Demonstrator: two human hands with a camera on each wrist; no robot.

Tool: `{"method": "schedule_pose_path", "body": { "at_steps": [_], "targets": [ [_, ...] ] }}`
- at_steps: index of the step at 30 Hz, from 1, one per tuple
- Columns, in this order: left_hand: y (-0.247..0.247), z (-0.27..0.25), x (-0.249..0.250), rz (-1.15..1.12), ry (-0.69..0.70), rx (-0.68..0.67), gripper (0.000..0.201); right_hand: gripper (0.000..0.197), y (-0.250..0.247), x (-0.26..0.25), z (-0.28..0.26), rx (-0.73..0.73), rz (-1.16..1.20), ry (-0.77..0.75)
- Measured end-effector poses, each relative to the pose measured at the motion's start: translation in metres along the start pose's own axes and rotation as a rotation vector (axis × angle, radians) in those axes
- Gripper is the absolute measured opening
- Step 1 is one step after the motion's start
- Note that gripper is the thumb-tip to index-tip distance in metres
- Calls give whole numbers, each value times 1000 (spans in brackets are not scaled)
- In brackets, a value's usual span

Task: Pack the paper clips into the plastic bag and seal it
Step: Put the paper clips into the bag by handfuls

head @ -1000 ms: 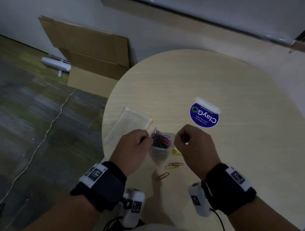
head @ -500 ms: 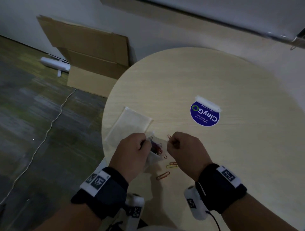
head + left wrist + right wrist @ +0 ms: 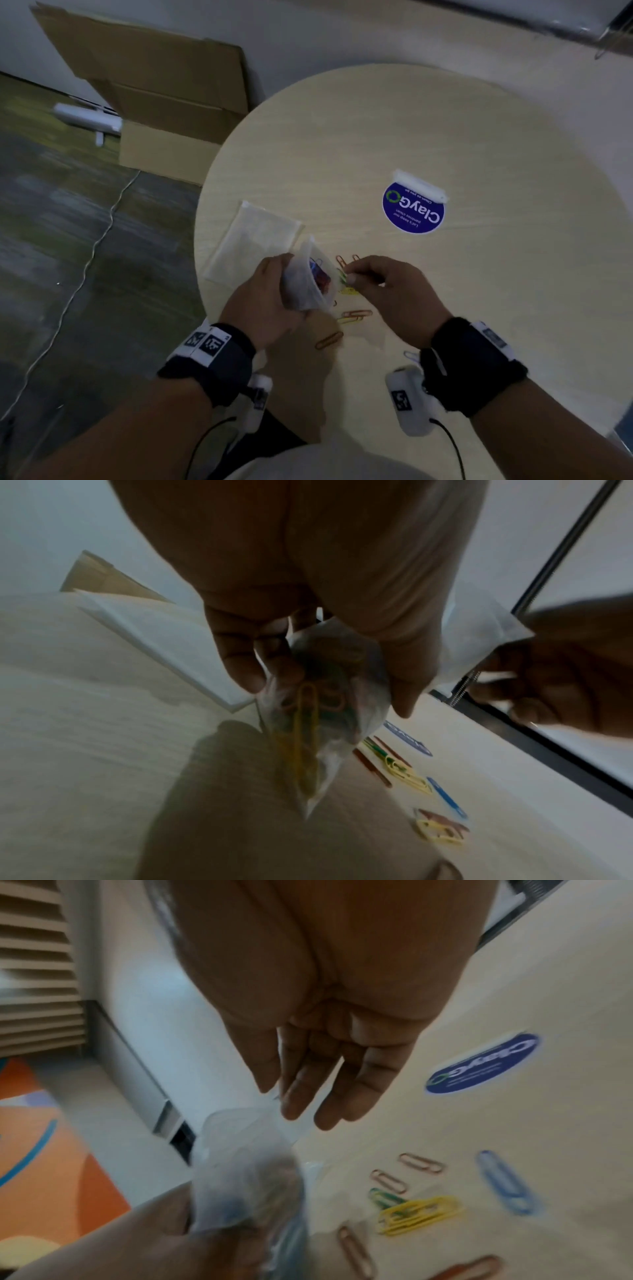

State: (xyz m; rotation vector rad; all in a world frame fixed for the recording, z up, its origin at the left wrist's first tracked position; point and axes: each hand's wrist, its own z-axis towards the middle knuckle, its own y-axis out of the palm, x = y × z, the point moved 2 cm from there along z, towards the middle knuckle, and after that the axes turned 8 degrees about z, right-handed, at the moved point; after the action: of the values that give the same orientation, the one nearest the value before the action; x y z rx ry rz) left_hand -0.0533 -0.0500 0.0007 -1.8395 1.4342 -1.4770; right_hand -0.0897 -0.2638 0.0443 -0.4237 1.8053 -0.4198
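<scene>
My left hand grips a small clear plastic bag just above the round table, its mouth turned toward my right hand. Several coloured paper clips show through the bag, which my left hand squeezes between thumb and fingers. Thumb and forefinger of my right hand pinch the bag's rim. In the right wrist view, my right hand keeps its other fingers nearly straight above the bag. Loose clips lie under and between the hands, with yellow clips and a blue clip.
A flat stack of spare clear bags lies left of the hands near the table's edge. A round blue sticker sits farther back on the right. Cardboard boxes lean on the wall and a cable runs over the floor.
Half a second ago my right hand held a red clip at the bag's mouth; now it pinches the rim. My left hand has tipped the bag over to the right.
</scene>
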Motion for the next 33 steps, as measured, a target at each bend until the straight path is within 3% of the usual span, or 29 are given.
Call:
{"method": "schedule_pose_path", "body": {
  "at_steps": [4, 7, 10, 12, 14, 17, 20, 24, 27, 31, 33],
  "targets": [
    [1, -3, -17, -150, 0, 75, 87, 15, -40, 63, -32, 169, -136, 172],
    [4, -5, -26, -239, -8, 87, 81, 29, -44, 111, -67, 160, -289, 309],
    [7, -9, -30, -289, -20, 80, 79, 40, -29, 133, -90, 103, -377, 272],
    [10, -10, -32, -319, -29, 98, 78, 32, -17, 137, -93, 57, -399, 181],
    [13, -9, -34, -355, -39, 106, 77, 21, -9, 136, -87, 34, -425, 121],
    [14, -10, -35, -383, -46, 103, 72, 7, -3, 128, -65, 93, -432, 156],
    [15, -14, -32, -377, -40, 97, 71, 16, -5, 115, -30, 204, -390, 196],
    [16, -16, -34, -388, -45, 100, 76, 21, 7, 95, 17, 216, -321, 215],
    [17, -16, -37, -416, -50, 104, 77, 34, 26, 75, 40, 109, -345, 182],
    [17, -16, -37, -423, -41, 108, 80, 74, 48, 54, 39, -73, -557, 66],
    [17, -15, -35, -417, -33, 107, 81, 67, 55, 51, 33, -79, -587, 5]
  ]
}}
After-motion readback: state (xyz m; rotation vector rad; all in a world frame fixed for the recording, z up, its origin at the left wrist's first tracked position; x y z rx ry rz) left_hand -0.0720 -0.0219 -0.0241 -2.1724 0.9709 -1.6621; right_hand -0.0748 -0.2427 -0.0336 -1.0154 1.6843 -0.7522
